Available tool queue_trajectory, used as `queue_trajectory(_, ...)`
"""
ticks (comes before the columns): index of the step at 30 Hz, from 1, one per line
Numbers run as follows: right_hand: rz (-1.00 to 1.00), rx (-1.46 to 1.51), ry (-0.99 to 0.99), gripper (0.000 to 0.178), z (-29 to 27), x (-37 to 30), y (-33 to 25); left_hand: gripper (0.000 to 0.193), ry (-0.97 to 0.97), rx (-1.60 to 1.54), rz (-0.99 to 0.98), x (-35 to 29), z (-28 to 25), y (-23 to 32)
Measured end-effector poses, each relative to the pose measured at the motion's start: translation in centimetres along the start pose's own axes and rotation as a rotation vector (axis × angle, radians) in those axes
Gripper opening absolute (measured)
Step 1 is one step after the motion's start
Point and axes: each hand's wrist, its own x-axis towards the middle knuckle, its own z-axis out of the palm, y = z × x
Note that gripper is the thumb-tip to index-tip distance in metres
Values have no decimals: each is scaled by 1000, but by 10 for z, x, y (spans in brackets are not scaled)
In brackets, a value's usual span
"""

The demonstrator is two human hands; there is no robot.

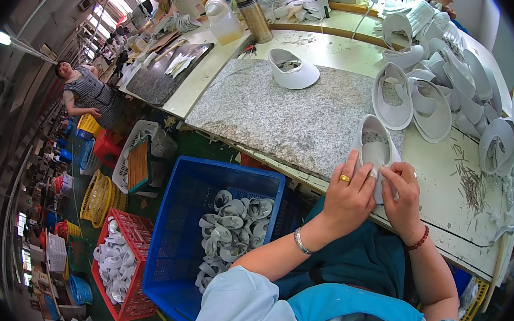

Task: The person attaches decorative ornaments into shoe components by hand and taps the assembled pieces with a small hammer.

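Observation:
At the near edge of the table, a white shoe upper (377, 153) lies partly over the corner of the grey stone slab (240, 110). My left hand (350, 194) grips its near end from the left, with a gold ring on one finger. My right hand (402, 195) pinches the same end from the right, fingers and thumb drawn together. Whatever sits between the fingertips is hidden. Two more white shoe uppers, one of them right beside (392, 112) the held one, rest close by. Another upper (296, 76) stands alone on the slab.
A pile of white uppers (468, 90) fills the table's right side, near scattered thin brown strips (470, 181). A flask (255, 17) and a plastic jug (223, 23) stand at the back. Left of me are a blue crate (168, 229) and a red crate (138, 232) holding uppers. A person (89, 92) stands far left.

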Motion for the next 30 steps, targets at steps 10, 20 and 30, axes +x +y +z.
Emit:
queue_trajectory(10,54,38,37,33,5,-4,5,42,-63,102,0,3,-4,3)
queue_trajectory(20,125,142,29,31,5,-7,1,43,-111,135,65,4,-11,2)
queue_trajectory(30,80,114,63,33,6,-6,15,41,-236,202,115,12,-11,-3)
